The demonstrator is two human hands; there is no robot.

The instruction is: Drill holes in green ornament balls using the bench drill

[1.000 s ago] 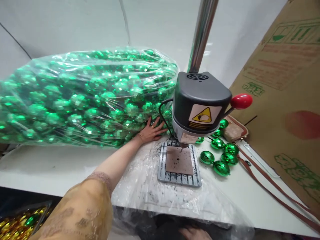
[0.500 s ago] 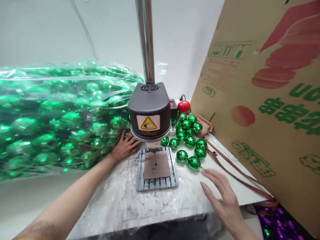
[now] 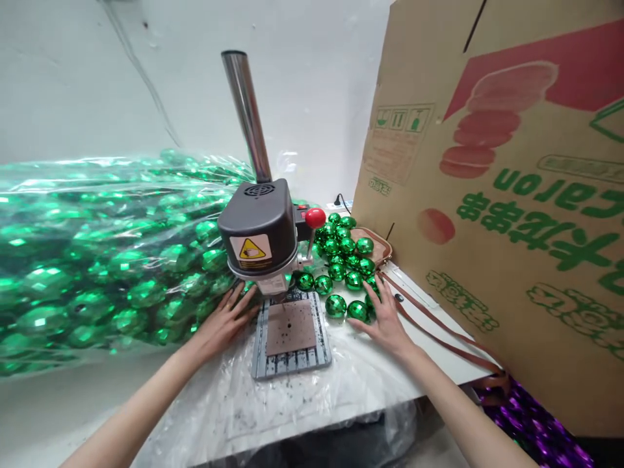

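A small black bench drill press (image 3: 258, 227) with a red-knobbed lever (image 3: 314, 218) stands at the middle. On its slotted grey base (image 3: 260, 367) lies a brown square board (image 3: 292, 328) with a dark hole and scattered shavings. My left hand (image 3: 221, 325) rests with fingers spread between the base's left edge and a clear plastic bag (image 3: 121, 266) full of shiny green balls. To the right of the base is a pile of faceted green balls (image 3: 336, 305). My right hand (image 3: 385, 318) reaches over its near edge, fingers apart around the nearest balls, with no firm grip visible.
A tall cardboard carton (image 3: 404, 227) leans along the right side. Beside the pile, a brown bag (image 3: 373, 240) trails its strap (image 3: 448, 338) toward the table's front edge. Crumpled clear plastic (image 3: 214, 403) covers the table front. Purple shiny material (image 3: 536, 422) lies below, right.
My right hand has moved forward from the table's front right to the near green balls. My left hand stays beside the base. The view has shifted, so the machine appears further left.
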